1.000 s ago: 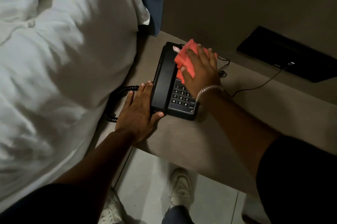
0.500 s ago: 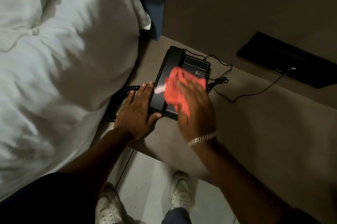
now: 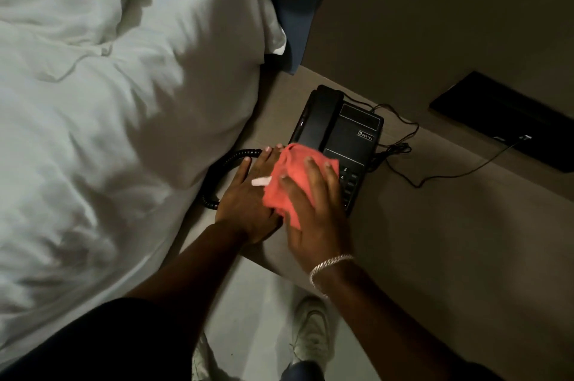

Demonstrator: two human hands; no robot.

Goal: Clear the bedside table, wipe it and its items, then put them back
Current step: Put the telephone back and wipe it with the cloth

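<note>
Head view: Compared with half a second before, the right hand (image 3: 313, 203) and the red cloth (image 3: 287, 180) had been drawn toward the near left corner of the black telephone (image 3: 338, 144), so that more of the display panel and part of the keypad were uncovered. One second before, the cloth had been pressed against the far end of the telephone. The left hand (image 3: 248, 197) was kept in about the same place throughout.

The right hand was laid palm down with the fingers spread, the cloth being pinned beneath it against the near end of the telephone; the cloth was bunched and spilled out past the fingertips and partly over the back of the left hand. A small white tag was seen at the cloth's left edge. A silver bracelet (image 3: 329, 265) was worn on the right wrist, and the forearm was stretched in from the lower right.

The left hand was rested flat and open on the bench (image 3: 435, 241), pressed against the left side of the telephone, nothing being gripped by it. Its fingertips were placed just beside the coiled cord (image 3: 217, 169).

The telephone was stood on the bench near the bed (image 3: 108, 132), its handset in the cradle. A thin cable (image 3: 450, 174) was run from behind it toward a black panel (image 3: 509, 123) on the wall.
</note>
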